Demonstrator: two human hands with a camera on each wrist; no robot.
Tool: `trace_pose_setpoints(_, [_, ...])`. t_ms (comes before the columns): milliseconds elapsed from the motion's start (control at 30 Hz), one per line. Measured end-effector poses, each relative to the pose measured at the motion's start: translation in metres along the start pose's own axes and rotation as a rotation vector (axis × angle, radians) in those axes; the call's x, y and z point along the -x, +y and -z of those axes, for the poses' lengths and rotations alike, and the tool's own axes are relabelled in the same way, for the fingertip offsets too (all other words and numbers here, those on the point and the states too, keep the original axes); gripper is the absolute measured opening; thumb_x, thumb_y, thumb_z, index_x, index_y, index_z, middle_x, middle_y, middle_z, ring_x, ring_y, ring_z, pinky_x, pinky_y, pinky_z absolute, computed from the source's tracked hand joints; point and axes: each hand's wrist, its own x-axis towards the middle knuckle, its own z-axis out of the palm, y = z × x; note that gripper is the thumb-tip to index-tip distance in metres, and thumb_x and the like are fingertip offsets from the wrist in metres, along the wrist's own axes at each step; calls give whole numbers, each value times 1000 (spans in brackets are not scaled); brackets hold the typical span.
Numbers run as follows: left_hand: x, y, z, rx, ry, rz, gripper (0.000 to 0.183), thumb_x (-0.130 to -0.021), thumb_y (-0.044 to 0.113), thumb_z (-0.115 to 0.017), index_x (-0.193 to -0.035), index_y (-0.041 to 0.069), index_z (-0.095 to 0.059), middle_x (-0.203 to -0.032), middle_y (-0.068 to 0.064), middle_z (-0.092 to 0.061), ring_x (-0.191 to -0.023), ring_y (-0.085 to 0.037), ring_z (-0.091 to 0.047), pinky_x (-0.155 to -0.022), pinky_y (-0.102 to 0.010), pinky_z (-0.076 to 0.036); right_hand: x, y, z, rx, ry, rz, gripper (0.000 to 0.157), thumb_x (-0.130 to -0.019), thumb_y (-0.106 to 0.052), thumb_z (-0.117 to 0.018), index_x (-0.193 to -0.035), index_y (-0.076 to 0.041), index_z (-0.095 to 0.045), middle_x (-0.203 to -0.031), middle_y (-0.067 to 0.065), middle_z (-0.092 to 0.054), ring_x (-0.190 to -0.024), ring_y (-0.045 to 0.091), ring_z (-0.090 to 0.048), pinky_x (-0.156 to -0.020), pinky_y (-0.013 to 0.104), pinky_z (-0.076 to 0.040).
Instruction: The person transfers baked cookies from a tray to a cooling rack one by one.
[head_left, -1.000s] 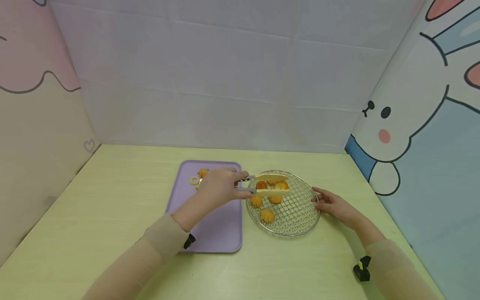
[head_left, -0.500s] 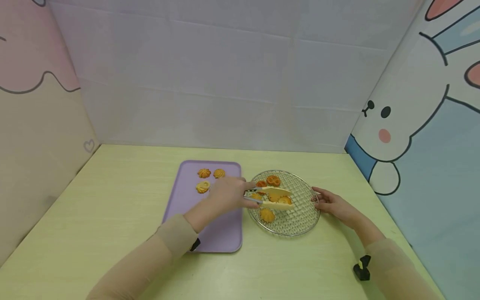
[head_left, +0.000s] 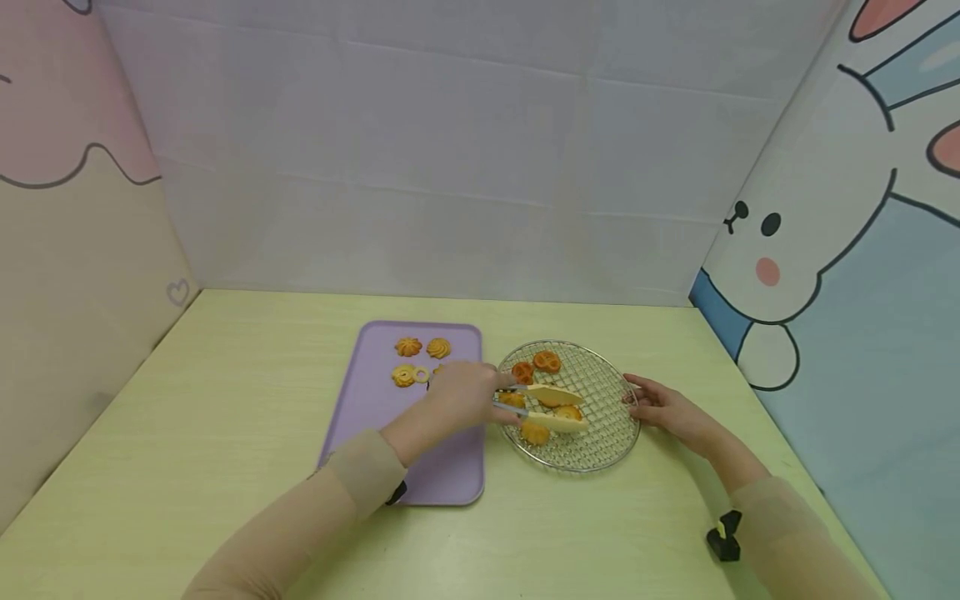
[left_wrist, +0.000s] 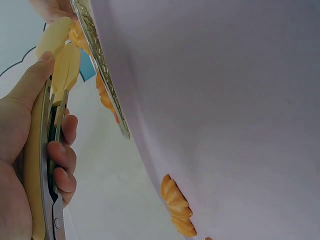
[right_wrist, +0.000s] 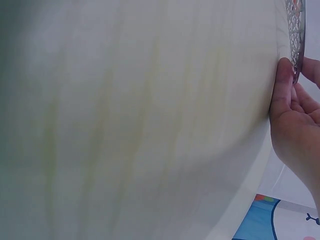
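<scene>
We've got the left hand [head_left: 465,396] curled firmly round the tongs [head_left: 557,422], tong arms parted, tips over cookies [head_left: 547,361] on the left part of the wire rack [head_left: 600,417]; can't tell if they touch. Our right hand [head_left: 670,413] pinches the rack's right rim between thumb and fingers. Other cookies [head_left: 408,346] sit at the far end of the purple tray [head_left: 450,475], just left of the rack.
</scene>
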Motion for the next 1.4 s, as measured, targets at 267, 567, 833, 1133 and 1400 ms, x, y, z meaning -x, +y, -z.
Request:
trace_pose_setpoints(267, [-5,-1,-8,7,8,-16,66,-69,74,-62,-123,35,-63,-90,9,-67,-59,-10,-52,-38,-27,-38,0,0,0,-1,-3,1,68,-95,-18,-55,-150,-2,-17,-133,26,-43,-109,17,-48,-82,17,-44])
trace_pose_setpoints(567, [-6,0,-11,-10,5,-19,69,-67,75,-61,-123,34,-63,-88,9,-68,-60,-10,-52,-38,-27,-38,-1,0,-1,-8,-6,-6,68,-96,-17,-55,-150,-2,-16,-133,26,-42,-109,16,-47,-82,16,-44])
trace_pose_setpoints(833, [-2,-1,-4,60,-21,18,75,-64,76,-63,-126,35,-60,-95,5,-69,-59,-11,-49,-38,-28,-36,-1,1,0,-8,1,-6,69,-95,-18,-55,-150,-2,-17,-133,25,-43,-108,16,-47,-82,16,-44])
trace_pose_setpoints(1133, [5,-10,5,152,34,22,77,-66,70,-68,-128,25,-60,-109,2,-69,-69,-11,-57,-42,-26,-40,-1,2,0,-11,1,-6,69,-95,-18,-56,-150,-3,-17,-134,25,-42,-108,16,-46,-81,17,-44])
trace_pose_setpoints(1400, [15,-20,14,200,110,30,73,-66,69,-70,-121,23,-61,-85,9,-66,-64,-7,-55,-46,-25,-40,-1,4,1,-21,1,-3,69,-95,-18,-56,-150,-3,-17,-133,25,-42,-104,11,-47,-80,18,-44])
